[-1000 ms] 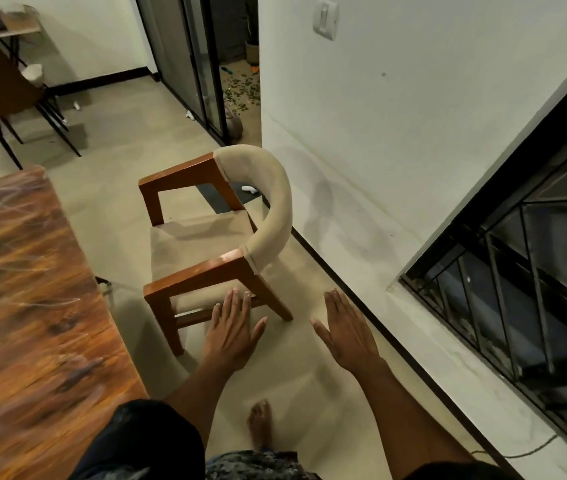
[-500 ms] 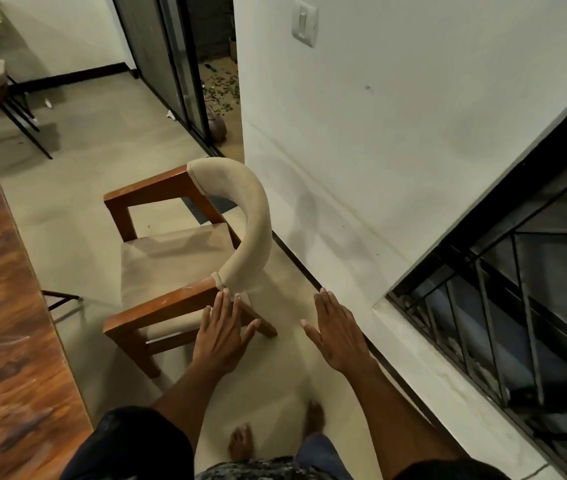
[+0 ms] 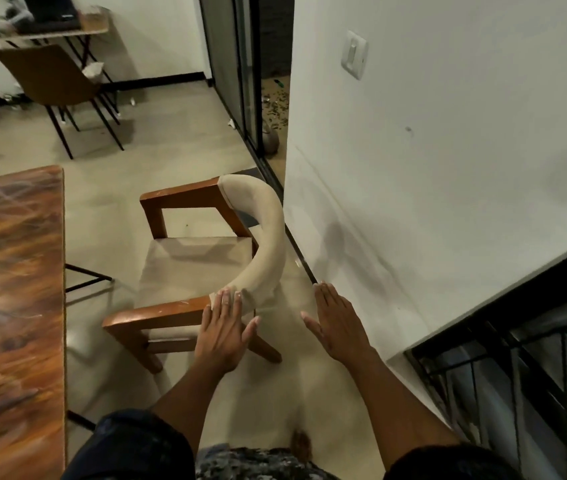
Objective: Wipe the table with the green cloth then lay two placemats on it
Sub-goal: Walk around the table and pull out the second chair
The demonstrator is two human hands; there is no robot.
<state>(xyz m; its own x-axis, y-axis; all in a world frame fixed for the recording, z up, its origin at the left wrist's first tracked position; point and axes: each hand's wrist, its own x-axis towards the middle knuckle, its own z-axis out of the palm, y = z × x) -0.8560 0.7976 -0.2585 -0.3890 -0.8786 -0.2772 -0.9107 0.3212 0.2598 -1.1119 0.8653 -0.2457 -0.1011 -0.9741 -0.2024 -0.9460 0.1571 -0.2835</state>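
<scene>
Ahead of the hands stands a chair (image 3: 206, 258); the left hand (image 3: 223, 332), fingers straight, reaches over its near armrest, whether touching is unclear. The right hand (image 3: 335, 325) hovers flat and empty just beside it, over the floor. The table (image 3: 11, 306) lies left of both.

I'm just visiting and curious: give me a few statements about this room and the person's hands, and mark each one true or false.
1. Both hands are open and hold nothing. True: the left hand and right hand have straight fingers.
2. A green cloth lies on the wooden table. False: no cloth shows on the visible part.
3. The armchair has a padded beige backrest. True.
4. The right hand grips the armchair. False: it is held apart from it, over the floor.
5. A light switch is on the white wall. True.
</scene>
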